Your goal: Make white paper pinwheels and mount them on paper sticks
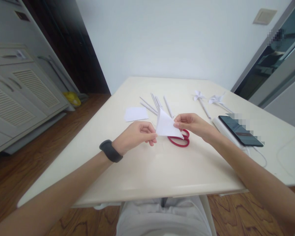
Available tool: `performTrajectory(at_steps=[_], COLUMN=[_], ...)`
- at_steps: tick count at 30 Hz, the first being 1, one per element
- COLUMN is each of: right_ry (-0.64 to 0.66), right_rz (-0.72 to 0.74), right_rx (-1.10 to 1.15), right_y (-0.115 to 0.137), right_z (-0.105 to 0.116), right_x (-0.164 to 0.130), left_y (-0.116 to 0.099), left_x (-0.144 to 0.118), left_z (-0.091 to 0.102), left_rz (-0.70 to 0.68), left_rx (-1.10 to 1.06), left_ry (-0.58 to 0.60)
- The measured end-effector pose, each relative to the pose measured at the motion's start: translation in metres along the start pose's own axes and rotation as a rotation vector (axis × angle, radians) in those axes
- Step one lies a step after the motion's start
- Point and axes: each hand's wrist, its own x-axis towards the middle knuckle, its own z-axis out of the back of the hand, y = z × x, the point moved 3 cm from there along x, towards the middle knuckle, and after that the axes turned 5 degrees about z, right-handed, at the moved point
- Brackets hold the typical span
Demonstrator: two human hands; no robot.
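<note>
A folded white paper triangle (166, 125) is held up over the cream table (147, 170) between both hands. My left hand (135, 135), with a black band on its wrist, pinches the paper's lower left edge. My right hand (193, 125) pinches its right corner. Red-handled scissors (180, 140) lie flat on the table just behind and below the paper, partly hidden by it.
A flat white paper sheet (136, 113) lies to the left. Several rolled white paper sticks (155, 104) lie behind the hands. Two paper pinwheels (207, 99) rest at the back right. A dark phone (239, 130) sits on a white object with a cable. Cabinets stand at left.
</note>
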Motion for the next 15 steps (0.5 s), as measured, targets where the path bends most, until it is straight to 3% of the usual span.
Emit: performTrajectory(at_steps=[15], right_ry=[0.005], right_rz=[-0.005], right_rx=[0.036], right_y=[-0.0018], right_z=[0.0013], right_x=[-0.0007], left_y=[-0.0016], left_x=[-0.0009], left_z=[0.0057], left_rz=[-0.039], left_rx=[-0.002], left_ry=[-0.019])
